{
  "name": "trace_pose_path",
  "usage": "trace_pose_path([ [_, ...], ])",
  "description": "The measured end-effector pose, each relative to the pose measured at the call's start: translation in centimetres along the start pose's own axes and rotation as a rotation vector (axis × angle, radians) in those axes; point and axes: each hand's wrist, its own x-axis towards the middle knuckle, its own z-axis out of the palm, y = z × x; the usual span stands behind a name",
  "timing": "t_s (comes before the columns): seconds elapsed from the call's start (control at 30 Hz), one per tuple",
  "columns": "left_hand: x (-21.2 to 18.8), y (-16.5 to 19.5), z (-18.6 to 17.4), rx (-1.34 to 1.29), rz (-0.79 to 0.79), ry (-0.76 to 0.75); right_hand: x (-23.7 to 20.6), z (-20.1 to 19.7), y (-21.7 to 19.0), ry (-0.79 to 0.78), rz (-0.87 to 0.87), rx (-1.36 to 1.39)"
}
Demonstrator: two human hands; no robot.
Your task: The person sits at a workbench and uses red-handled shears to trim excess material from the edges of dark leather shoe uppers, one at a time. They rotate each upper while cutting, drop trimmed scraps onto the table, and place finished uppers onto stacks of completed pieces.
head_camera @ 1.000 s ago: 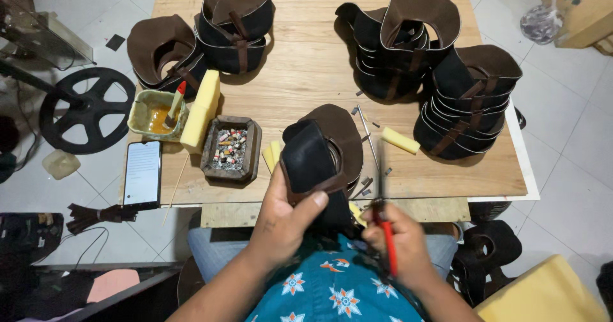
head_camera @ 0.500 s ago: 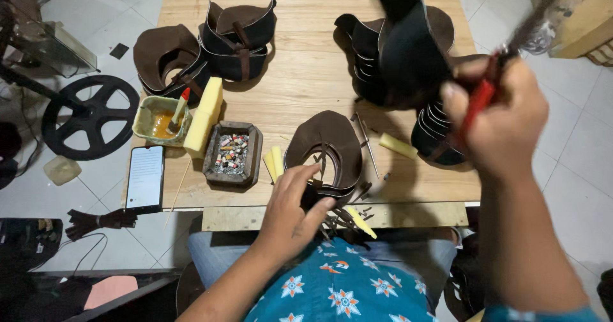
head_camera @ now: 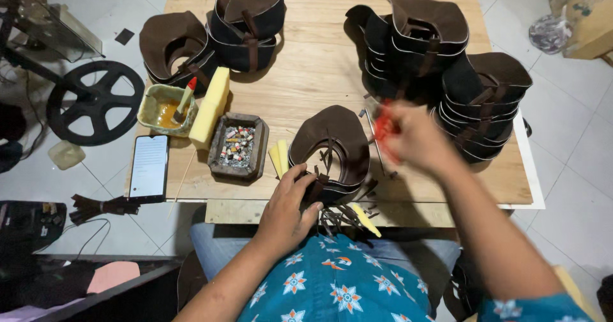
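A brown leather shoe upper (head_camera: pixel 335 144) with loose dark straps lies at the near edge of the wooden table (head_camera: pixel 306 73). My left hand (head_camera: pixel 290 210) grips its near rim and the straps. My right hand (head_camera: pixel 415 137) is blurred above the table to the right of it, closed on a red-handled tool (head_camera: pixel 384 128). Stacks of black and brown uppers (head_camera: pixel 440 60) stand just behind my right hand.
More uppers (head_camera: pixel 246 28) are piled at the back left. A glue pot with a brush (head_camera: pixel 165 108), a yellow sponge block (head_camera: pixel 214 105), a tray of small bits (head_camera: pixel 239 146) and a phone (head_camera: pixel 149 167) sit at the left. A black wheel (head_camera: pixel 96 101) lies on the floor.
My right hand has come down from the stacks at the right without the black upper it carried, still holding the red tool. My left hand stays on the brown upper.
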Motion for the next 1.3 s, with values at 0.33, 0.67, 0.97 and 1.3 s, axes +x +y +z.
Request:
trace_pose_path([
  [0.33, -0.2, -0.5, 0.6, 0.050, 0.003, 0.074, -4.4, 8.9, 0.7, 0.061, 0.030, 0.223],
  [0.67, 2.1, 3.2, -0.3, -0.950, -0.285, -0.132, -10.3, 5.8, -5.1, 0.235, -0.041, 0.966],
  [0.97, 3.5, 4.2, -2.0, -1.158, -0.221, 0.031, -12.9, 4.5, -3.4, -0.110, -0.056, 0.770],
  [1.3, 3.6, 4.6, -1.7, -1.161, -0.237, 0.111, -15.3, 7.1, -2.0, -0.378, 0.153, 0.779],
])
